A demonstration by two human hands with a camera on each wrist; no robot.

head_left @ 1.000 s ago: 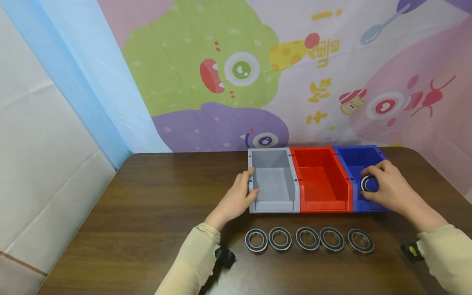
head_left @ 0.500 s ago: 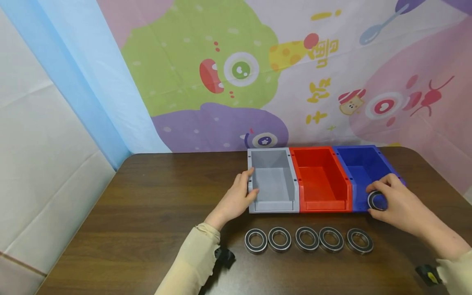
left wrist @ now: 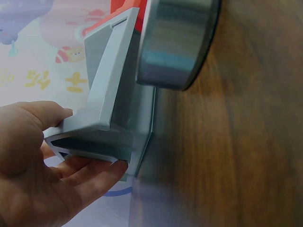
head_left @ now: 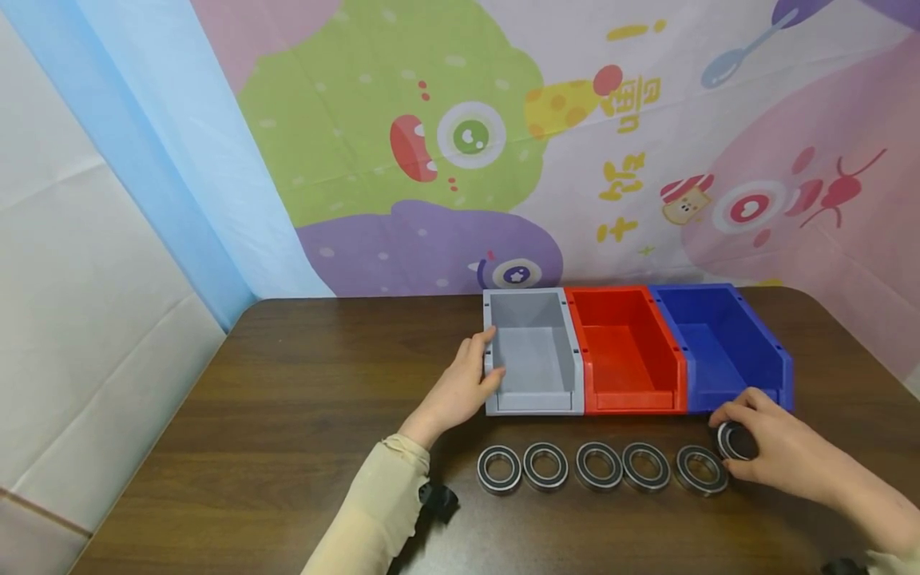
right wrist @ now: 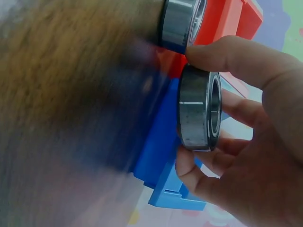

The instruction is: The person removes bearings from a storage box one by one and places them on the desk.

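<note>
My right hand (head_left: pixel 783 451) holds a ball bearing (right wrist: pixel 194 109), a dark ring with bright steel edges, between thumb and fingertips. It is just right of the end bearing (head_left: pixel 684 471) of a row and in front of the blue bin (head_left: pixel 765 351). My left hand (head_left: pixel 456 387) grips the left side wall of the grey bin (head_left: pixel 532 359), thumb over the rim and fingers along the outside. In the left wrist view, the thumb and fingers lie on either side of that grey wall. Several bearings lie flat in a row before the bins.
A red bin (head_left: pixel 621 359) stands between the grey and blue ones, all three side by side at the back of the brown wooden table (head_left: pixel 287 447). A printed cartoon cloth (head_left: pixel 345 144) hangs behind. A pale wall (head_left: pixel 93 279) rises at the left.
My right hand has brought the bearing out of the blue bin, toward me and down to the right end of the row. The left hand has stayed on the grey bin.
</note>
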